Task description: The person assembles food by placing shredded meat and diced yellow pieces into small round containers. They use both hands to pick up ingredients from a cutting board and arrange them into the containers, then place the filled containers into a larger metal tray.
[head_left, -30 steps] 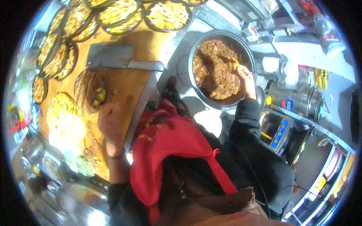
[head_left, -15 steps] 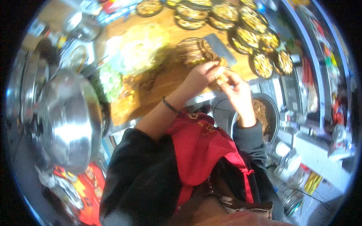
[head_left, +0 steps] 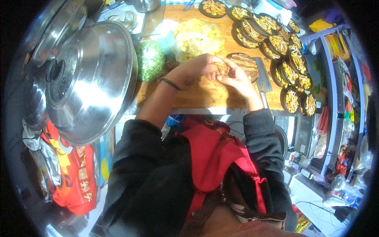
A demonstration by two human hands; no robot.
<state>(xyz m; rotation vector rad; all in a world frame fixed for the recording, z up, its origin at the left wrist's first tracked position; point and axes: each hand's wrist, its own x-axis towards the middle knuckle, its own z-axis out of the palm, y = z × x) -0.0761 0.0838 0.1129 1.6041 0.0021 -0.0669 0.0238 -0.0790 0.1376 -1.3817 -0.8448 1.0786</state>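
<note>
Above the near part of the wooden board, my left hand point(head_left: 202, 68) and my right hand point(head_left: 237, 82) meet with bent fingers. Between them they pinch a brown, rough-looking piece of food point(head_left: 222, 68); its exact kind is unclear. Just beyond my right hand sits a round mound of brown sliced food point(head_left: 244, 65), partly covered by that hand. A cleaver point(head_left: 263, 74) with a broad grey blade lies to its right, handle toward me. Left of my hands are a bag of chopped greens point(head_left: 151, 59) and a heap of pale yellow shreds point(head_left: 197, 37) on clear plastic.
Several dark bowls point(head_left: 290, 73) filled with yellow and brown food crowd the right of the wooden board point(head_left: 185, 100), some stacked. A big domed metal lid point(head_left: 89, 79) stands at the left. A red printed bag point(head_left: 75, 177) hangs below it. Shelving point(head_left: 335, 98) lines the right.
The view has shifted, and a pot of brown food at the lower right is no longer visible. My hands now hold the piece over the board, left of the brown mound.
</note>
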